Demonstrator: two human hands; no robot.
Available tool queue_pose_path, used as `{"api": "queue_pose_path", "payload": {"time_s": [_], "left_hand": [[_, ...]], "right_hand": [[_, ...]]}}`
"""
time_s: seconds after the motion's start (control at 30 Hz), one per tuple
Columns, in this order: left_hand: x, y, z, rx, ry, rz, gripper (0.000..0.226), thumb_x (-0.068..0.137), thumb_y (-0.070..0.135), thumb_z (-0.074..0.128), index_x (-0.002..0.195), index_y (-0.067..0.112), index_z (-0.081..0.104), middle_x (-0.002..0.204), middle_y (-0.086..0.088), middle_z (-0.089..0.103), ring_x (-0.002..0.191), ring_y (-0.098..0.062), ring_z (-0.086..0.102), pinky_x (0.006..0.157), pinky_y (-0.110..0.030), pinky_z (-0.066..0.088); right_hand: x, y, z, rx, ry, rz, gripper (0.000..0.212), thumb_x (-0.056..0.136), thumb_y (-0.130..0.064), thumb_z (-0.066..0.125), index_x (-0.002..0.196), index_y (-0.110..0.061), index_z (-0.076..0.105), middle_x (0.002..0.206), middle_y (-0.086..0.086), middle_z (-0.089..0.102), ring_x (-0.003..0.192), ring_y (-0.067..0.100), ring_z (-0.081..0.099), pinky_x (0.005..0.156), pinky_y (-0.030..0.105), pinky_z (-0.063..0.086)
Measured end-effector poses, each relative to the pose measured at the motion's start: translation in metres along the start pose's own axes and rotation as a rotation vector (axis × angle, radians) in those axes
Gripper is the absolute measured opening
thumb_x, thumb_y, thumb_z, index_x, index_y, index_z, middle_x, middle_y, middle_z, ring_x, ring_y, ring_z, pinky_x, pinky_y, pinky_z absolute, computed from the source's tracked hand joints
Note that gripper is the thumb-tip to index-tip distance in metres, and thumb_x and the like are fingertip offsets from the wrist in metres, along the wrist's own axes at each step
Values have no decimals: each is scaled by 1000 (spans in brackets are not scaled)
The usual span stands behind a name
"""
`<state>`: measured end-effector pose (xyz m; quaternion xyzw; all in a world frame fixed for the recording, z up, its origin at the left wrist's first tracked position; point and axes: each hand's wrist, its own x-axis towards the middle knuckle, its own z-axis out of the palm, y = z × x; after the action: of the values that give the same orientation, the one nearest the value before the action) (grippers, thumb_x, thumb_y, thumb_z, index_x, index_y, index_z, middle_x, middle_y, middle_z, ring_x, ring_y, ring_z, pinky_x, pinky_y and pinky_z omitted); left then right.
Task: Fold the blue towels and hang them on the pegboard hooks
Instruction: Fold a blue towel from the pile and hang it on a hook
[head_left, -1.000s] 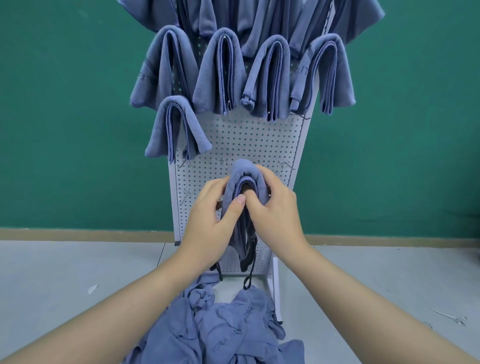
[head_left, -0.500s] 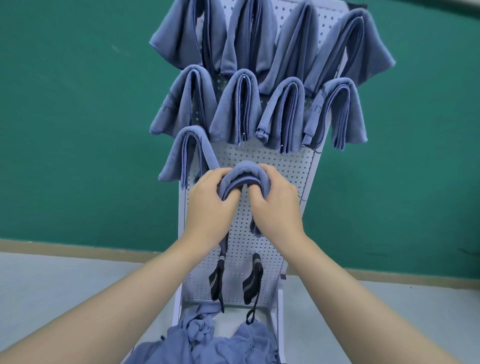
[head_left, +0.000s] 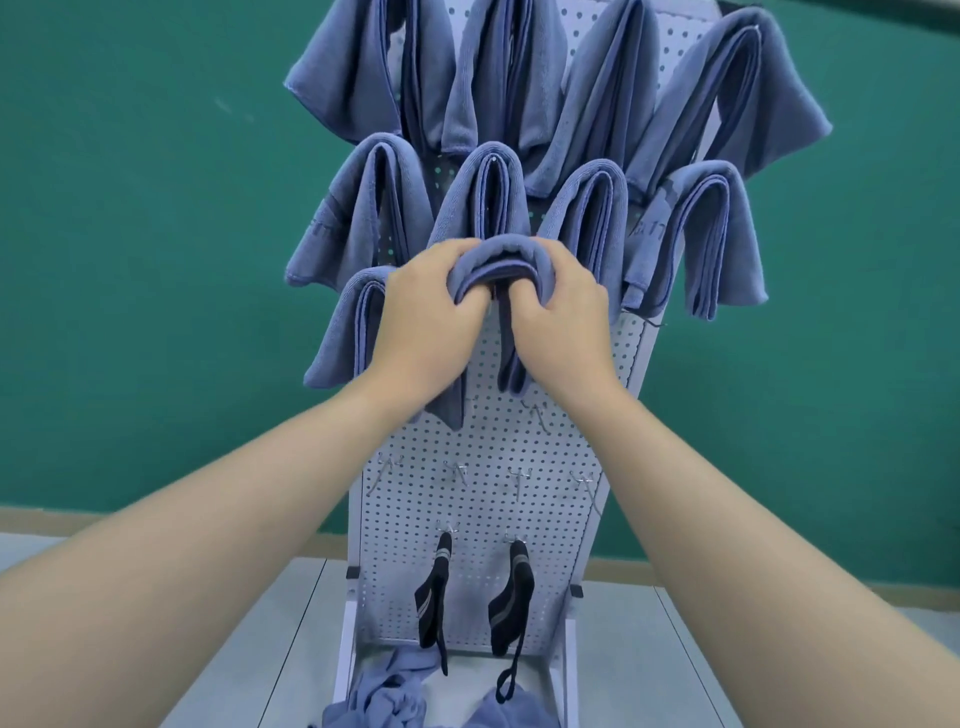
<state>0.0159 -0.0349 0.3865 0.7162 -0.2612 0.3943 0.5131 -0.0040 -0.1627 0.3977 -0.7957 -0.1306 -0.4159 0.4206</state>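
At centre frame, left hand (head_left: 431, 312) and right hand (head_left: 558, 322) both grip a folded blue towel (head_left: 501, 257), fingers curled round its arched top, against the white pegboard (head_left: 483, 499). Hung towels (head_left: 587, 218) fill the rows above; bare hooks (head_left: 454, 470) sit below.

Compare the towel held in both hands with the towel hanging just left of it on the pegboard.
The held towel is gripped at its fold by the left hand and right hand; the hanging towel is touched by neither.
The held towel's fold sits higher on the pegboard than the hanging towel's.
The hands hide much of the held towel; the hanging towel's left side shows in full.
Both are blue, folded and draped.
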Motion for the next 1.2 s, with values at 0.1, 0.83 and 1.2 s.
{"api": "queue_pose_path", "payload": {"time_s": [0.1,0.83,1.2], "left_hand": [[24,-7,-1,112,-85,8,19,95,14,58,100,22,75,80,12,70,73,-7,58,72,-16,44],[56,-36,5,259,-202,-40,15,95,11,54,90,10,68,77,0,64,69,-14,49,61,-23,38],[55,-59,19,250,-289,-157,16,98,10,56,90,1,67,74,-5,60,62,-13,42,53,-13,34]], "right_hand": [[19,10,3,-63,-17,15,30,98,-17,46,118,-27,66,93,-9,70,95,25,62,79,34,48],[53,35,12,-193,-168,17,14,98,-10,43,95,-9,57,85,4,57,85,27,49,70,35,37],[41,52,27,-248,-206,114,34,99,-10,44,70,-27,37,73,-5,46,90,28,43,72,32,30]]}}
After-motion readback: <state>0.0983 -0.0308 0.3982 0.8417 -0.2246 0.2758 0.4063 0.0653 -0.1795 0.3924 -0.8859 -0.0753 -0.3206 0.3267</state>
